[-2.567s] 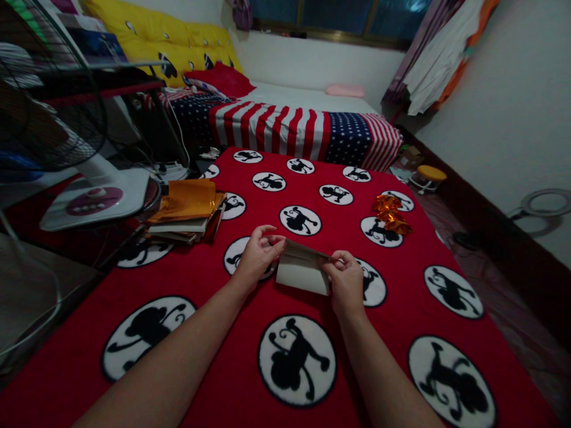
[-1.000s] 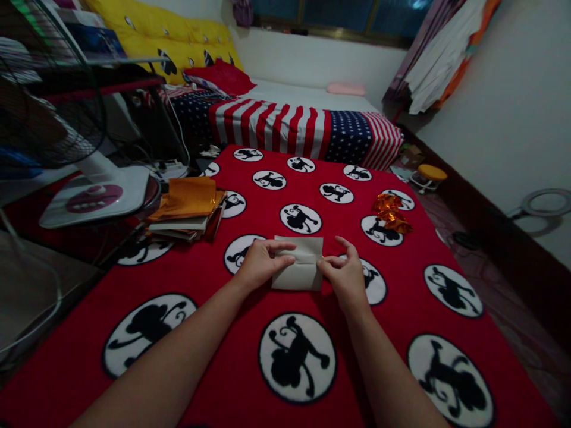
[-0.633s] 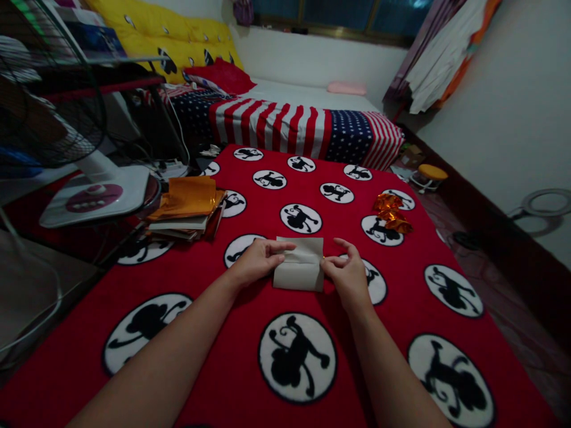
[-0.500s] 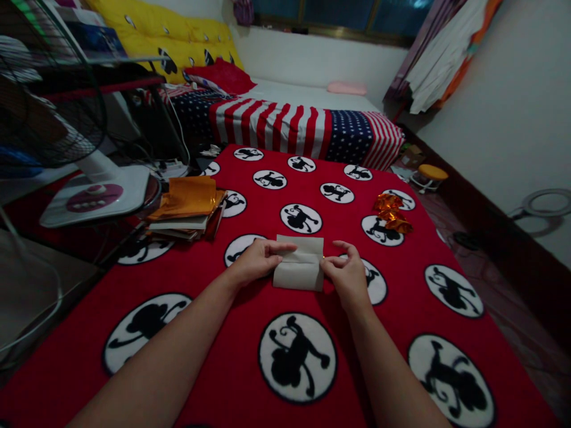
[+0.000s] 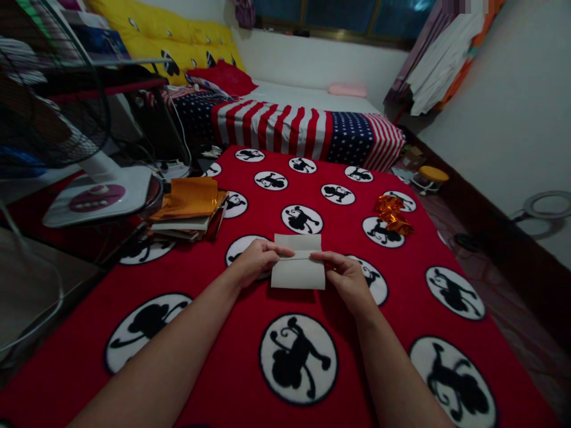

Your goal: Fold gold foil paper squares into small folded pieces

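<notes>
A pale sheet of paper (image 5: 298, 276) with a crease across its middle is held just over the red cloth. My left hand (image 5: 257, 260) grips its left edge, forefinger laid along the crease and thumb beneath or beside it. On the opposite edge, my right hand (image 5: 345, 274) pinches the sheet, its forefinger also reaching along the crease. The near half of the paper bulges slightly toward me, while the far half stands up a little behind the fingers. The undersides of both grips are hidden.
The red cloth (image 5: 214, 368) has round monkey prints. A stack of orange and white paper (image 5: 190, 205) lies left; crumpled shiny orange foil (image 5: 393, 214) lies right. A fan (image 5: 102, 178) stands at far left. Beyond are a bed (image 5: 285, 128) and a yellow-topped stool (image 5: 432, 173).
My right hand has shifted from the paper's right edge inward, its forefinger now flat on the crease. My left hand stays nearly in place. The crease looks straighter.
</notes>
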Tool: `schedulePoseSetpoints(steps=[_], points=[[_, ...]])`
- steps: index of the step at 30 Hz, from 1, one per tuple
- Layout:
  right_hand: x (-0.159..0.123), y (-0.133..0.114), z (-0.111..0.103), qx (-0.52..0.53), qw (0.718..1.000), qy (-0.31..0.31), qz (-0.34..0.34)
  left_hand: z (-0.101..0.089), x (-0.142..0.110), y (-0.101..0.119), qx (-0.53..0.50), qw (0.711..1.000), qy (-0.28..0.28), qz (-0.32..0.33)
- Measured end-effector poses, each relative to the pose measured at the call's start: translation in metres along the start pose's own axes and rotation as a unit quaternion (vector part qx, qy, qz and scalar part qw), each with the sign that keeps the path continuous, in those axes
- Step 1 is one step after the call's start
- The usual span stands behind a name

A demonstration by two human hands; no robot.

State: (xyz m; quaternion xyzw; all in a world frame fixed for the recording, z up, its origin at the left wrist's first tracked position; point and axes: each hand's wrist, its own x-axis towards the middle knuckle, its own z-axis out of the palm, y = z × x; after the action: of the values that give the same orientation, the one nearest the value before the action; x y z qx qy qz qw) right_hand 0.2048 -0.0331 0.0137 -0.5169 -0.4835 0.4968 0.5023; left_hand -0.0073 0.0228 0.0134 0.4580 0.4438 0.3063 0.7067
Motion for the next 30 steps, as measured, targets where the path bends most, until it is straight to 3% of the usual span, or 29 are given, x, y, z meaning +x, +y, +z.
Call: schedulePoseSetpoints(steps=[6,12,23,30], points=[[-0.001,-0.002,0.002,0.02,0.999,0.028,0.011,-0.004,-0.002,0.003,-0.094,0.993,-0.071,-0.011],[0.0,0.003,-0.001,0.042,0.998,0.033,0.023,-0.007,-0.003,0.001,-0.053,0.992,-0.108,0.025],[0.002,0.008,0.002,0.06,0.997,0.052,0.024,0.003,0.003,-0.005,0.033,0.995,-0.043,0.089],[0.002,0.009,0.004,0.06,0.998,0.021,-0.003,0.003,0.004,-0.008,0.137,0.971,0.0,0.196]])
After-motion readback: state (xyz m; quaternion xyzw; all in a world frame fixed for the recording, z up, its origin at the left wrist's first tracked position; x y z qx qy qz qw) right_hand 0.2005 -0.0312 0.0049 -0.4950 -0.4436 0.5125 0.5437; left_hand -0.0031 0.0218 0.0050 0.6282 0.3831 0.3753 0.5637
